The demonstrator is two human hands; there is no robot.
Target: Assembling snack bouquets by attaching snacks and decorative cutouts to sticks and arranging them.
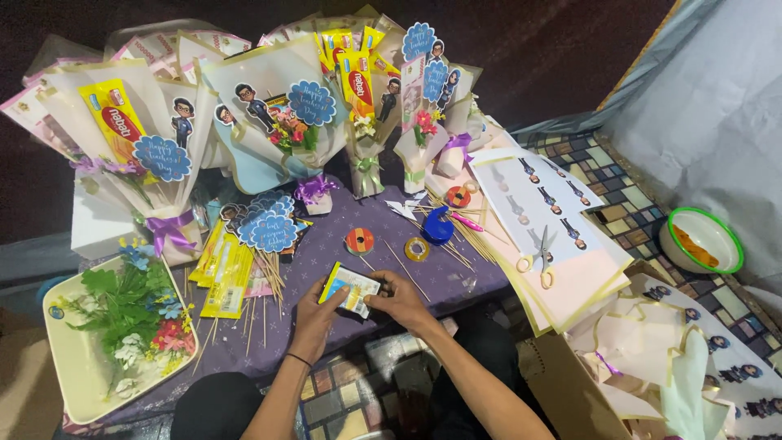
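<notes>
- Dim room; low surface (326, 253) under a purple patterned cloth, tiled floor to the right.
- Left hand (314, 314): fingers closed on the left edge of a small flat packet (352, 289), yellow-edged with a pale face. Dark band at the wrist.
- Right hand (397, 297): fingers curled over the packet's right end. Packet held between both hands, just above the near edge of the surface.
- Just beyond the hands: orange tape roll (359, 240), clear tape roll (417, 248), blue tape dispenser (437, 226), loose wooden skewers (456, 244).
- Left of the hands: yellow snack packets (224, 273), then blue scalloped paper toppers (273, 231) on sticks.
- Far left: cream tray (69, 358) holding artificial flowers (134, 314).
- Right: yellow-handled scissors (539, 257) lying on a sheet of printed cartoon figures (533, 200).
- Back row: wrapped bouquets (277, 114) with snack bars, figures and purple ribbons.
- Far right on the floor: green-rimmed bowl (702, 238).
</notes>
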